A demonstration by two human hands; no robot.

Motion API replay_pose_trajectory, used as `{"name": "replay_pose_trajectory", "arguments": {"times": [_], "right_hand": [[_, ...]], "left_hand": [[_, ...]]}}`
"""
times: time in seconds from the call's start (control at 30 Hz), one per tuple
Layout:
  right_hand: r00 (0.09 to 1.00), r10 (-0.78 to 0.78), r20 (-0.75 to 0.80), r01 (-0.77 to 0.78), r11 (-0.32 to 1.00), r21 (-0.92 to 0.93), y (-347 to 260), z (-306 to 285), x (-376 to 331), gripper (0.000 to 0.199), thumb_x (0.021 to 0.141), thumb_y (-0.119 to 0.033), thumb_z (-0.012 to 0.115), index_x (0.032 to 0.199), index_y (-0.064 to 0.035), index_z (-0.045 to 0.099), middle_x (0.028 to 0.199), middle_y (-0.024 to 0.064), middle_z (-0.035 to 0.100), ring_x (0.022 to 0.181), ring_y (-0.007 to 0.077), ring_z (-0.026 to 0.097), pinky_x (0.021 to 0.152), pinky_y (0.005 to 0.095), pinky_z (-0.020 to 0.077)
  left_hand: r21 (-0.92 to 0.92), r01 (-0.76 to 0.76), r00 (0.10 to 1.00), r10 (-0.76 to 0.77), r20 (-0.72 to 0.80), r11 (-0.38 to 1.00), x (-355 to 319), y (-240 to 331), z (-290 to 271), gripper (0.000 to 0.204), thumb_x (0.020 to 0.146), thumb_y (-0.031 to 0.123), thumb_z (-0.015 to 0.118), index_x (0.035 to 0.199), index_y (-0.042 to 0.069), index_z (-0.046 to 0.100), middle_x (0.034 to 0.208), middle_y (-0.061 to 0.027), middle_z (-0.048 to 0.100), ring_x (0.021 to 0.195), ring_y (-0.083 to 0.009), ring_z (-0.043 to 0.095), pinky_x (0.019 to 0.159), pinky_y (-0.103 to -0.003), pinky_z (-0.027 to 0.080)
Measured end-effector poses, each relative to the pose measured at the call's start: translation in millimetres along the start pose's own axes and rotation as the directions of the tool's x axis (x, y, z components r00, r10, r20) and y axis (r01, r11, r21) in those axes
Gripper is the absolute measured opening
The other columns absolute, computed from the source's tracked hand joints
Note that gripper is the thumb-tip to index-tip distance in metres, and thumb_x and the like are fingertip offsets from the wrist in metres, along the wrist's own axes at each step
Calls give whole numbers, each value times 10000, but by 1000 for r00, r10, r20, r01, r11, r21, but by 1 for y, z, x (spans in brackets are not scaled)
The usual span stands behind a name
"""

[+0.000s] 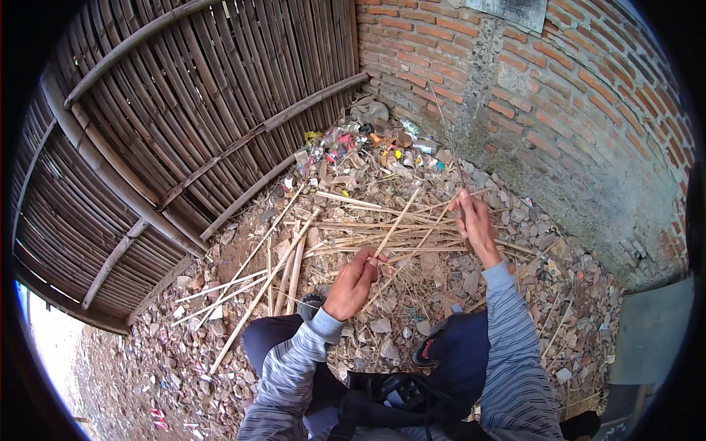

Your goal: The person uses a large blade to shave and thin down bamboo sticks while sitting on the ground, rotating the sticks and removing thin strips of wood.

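Note:
My left hand is closed, its thumb and fingers pinched at the lower end of a pale, straw-coloured stick that slants up and to the right. Farther forward and to the right, my right hand is wrapped round a long, thin, dark stick. That stick rises from the fist toward the brick wall. Beneath and between both hands lies a loose pile of pale split sticks, crossing one another on the stony ground. Several longer poles lean out of the pile toward the lower left.
A slatted bamboo wall stands at the left, and a brick wall at the right. Mixed litter fills the corner where they meet. Rubble covers the ground around my feet. A grey-green panel leans at the far right.

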State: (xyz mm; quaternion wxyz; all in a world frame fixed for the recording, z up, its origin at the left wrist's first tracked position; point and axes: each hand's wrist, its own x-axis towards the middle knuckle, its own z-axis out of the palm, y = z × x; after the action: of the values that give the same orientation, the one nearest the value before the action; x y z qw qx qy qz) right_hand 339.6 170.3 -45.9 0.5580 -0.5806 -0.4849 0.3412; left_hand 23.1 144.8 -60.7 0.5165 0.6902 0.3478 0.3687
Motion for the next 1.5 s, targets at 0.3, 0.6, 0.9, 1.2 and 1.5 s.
{"name": "replay_pose_trajectory", "arguments": {"times": [0.3, 0.6, 0.9, 1.2, 1.5], "right_hand": [[987, -81, 136, 56, 983, 175, -38, 57, -35, 211, 959, -191, 793, 877, -34, 679, 545, -63, 498, 432, 34, 423, 408, 253, 303], [932, -344, 114, 360, 914, -185, -45, 66, -45, 286, 986, -303, 746, 955, -21, 707, 539, -37, 489, 493, 70, 459, 484, 347, 330], [854, -399, 335, 521, 657, -546, -17, 69, -60, 552, 981, -586, 645, 1032, -39, 703, 607, 140, 632, 564, 344, 679, 500, 442, 488], [819, -423, 387, 571, 659, -489, -15, 72, -49, 624, 989, -624, 600, 1050, -14, 717, 614, 156, 607, 565, 365, 647, 527, 471, 466], [976, -199, 94, 216, 788, -577, 27, 24, 3, 586, 1070, -538, 531, 1043, 5, 750, 538, 37, 496, 455, 173, 499, 473, 398, 379]], "left_hand": [[60, -46, 987, 36, 158, 997, 10, 6, 8, 231, 1117, 185, 438, 1238, 47, 579, 758, -70, 598, 647, -165, 563, 640, -336, 461], [35, -20, 1000, 21, -20, 999, 18, 11, 19, 262, 1137, 196, 473, 1113, 8, 655, 694, 35, 483, 623, -56, 418, 575, -238, 356], [-29, 23, 992, -27, -124, 999, 15, 11, 20, 235, 1119, 196, 494, 1132, -4, 618, 741, -9, 526, 633, -86, 440, 577, -278, 368], [143, -30, 991, 48, -123, 989, 12, 12, 7, 160, 1097, 151, 505, 1107, 15, 587, 865, -165, 676, 635, -271, 588, 629, -389, 455], [147, -103, 994, 108, -26, 984, -2, 25, 4, 192, 1115, 174, 475, 1044, 43, 595, 639, 37, 394, 584, -67, 347, 547, -288, 289]]}}
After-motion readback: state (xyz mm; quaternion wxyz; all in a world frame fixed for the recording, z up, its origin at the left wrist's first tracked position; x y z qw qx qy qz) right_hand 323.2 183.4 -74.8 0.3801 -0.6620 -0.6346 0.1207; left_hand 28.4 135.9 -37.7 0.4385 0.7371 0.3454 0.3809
